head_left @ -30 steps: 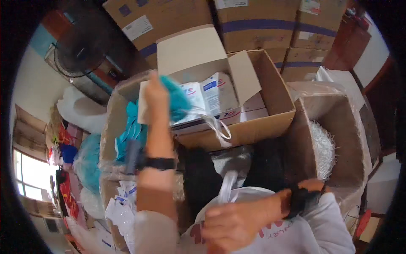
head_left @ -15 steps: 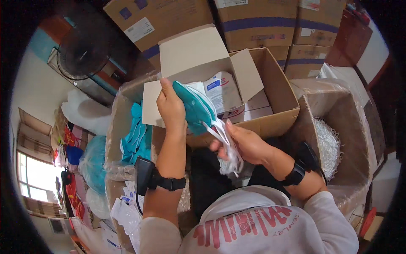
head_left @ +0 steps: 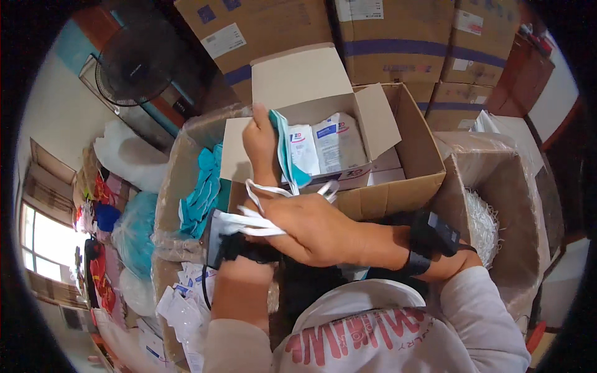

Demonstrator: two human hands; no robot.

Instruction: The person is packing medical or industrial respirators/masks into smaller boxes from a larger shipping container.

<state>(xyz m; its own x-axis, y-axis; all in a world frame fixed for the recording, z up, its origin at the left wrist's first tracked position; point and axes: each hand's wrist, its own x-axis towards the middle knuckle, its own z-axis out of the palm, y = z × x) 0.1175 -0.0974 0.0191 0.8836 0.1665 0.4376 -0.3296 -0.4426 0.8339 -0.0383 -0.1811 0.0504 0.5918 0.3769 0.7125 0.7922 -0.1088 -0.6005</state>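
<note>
In front of the white carton, my left hand (head_left: 260, 138) is closed on a few teal-and-white face masks (head_left: 285, 149), held upright with the thumb on top. White ear loops (head_left: 258, 217) hang from their lower end. Across my left wrist lies my right hand (head_left: 301, 221), its fingers curled round these loops, some sticking out on its left side. Most of its fingertips are hidden. Just behind the masks, the open white carton (head_left: 298, 78) holds white printed packets (head_left: 339, 143).
The white carton rests in a larger brown box (head_left: 413, 137). At left, a plastic-lined box holds teal masks (head_left: 205, 189), with white packets (head_left: 186, 295) below. A right-hand box contains white strands (head_left: 482, 224). Stacked cartons (head_left: 398, 37) stand behind; a fan (head_left: 134, 68) is far left.
My right hand has moved left, over my left wrist, pulling the loops with it. The masks have turned more edge-on, and the view has shifted slightly.
</note>
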